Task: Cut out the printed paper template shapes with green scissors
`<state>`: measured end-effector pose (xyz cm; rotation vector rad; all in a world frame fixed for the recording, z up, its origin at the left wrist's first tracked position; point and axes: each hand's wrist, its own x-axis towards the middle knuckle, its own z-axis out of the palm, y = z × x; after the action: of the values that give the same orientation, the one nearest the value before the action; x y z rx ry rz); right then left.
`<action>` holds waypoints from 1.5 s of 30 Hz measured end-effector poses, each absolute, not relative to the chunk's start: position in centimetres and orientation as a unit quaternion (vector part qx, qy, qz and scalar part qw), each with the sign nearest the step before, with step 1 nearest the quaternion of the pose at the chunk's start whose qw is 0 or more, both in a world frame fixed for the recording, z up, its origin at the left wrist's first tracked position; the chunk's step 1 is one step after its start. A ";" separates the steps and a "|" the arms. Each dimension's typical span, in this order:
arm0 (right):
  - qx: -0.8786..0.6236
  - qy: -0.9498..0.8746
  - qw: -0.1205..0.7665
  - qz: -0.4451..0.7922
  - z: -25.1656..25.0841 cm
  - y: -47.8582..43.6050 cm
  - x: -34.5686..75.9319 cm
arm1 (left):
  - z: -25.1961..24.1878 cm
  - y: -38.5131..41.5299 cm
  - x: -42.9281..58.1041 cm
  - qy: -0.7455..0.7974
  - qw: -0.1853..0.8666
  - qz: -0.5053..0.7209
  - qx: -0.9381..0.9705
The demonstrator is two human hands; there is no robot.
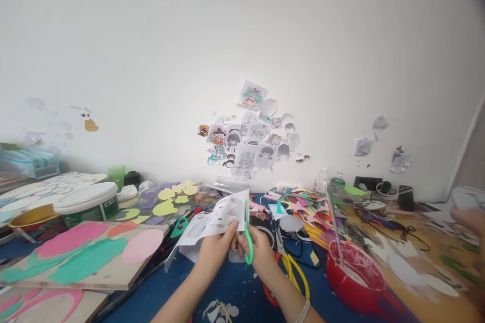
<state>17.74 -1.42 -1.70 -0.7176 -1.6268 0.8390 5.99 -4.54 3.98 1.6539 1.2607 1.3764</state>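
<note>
Your left hand [215,251] is closed on the lower edge of the white paper sheet [222,214], with the thumb on the near face and the fingers behind it. The sheet stands nearly upright above the blue table [246,287], at the centre of the view. Several shapes are already cut out of it, which leaves holes.

Your right hand [262,255] is clenched through the handles of the green scissors [247,234]. The blades point upward along the right edge of the sheet. You cannot tell from this view whether the blades are parted or closed. Your two hands sit close together just below the sheet.

Surroundings:
- Yellow-handled scissors [294,268] lie flat on the table just right of your right wrist.
- A red bowl [354,287] of white paste stands further right, with a stick [335,227] leaning in it.
- A heap of coloured scraps [310,209] lies behind the bowl.
- A board [125,275] carrying pink and green cut shapes lies to your left, with a white tub [87,203] behind it.
- Printed pictures [252,146] are stuck on the wall [227,35] directly ahead.
- Another person's hand [470,219] shows blurred at the right edge, well apart from yours.
</note>
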 end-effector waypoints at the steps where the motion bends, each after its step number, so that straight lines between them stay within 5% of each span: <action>1: -0.303 -0.686 0.554 0.361 -1.7 -1.4 17.8 | 4.1 -4.6 6.0 0.482 0.318 0.519 0.630; 45: -0.318 -0.653 0.523 0.445 -1.4 -0.7 18.7 | 4.4 -3.9 4.2 0.486 0.377 0.435 0.658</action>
<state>18.74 -0.70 -1.44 -0.7620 -1.5639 1.0662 4.21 -3.88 4.36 1.6817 1.2436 1.1118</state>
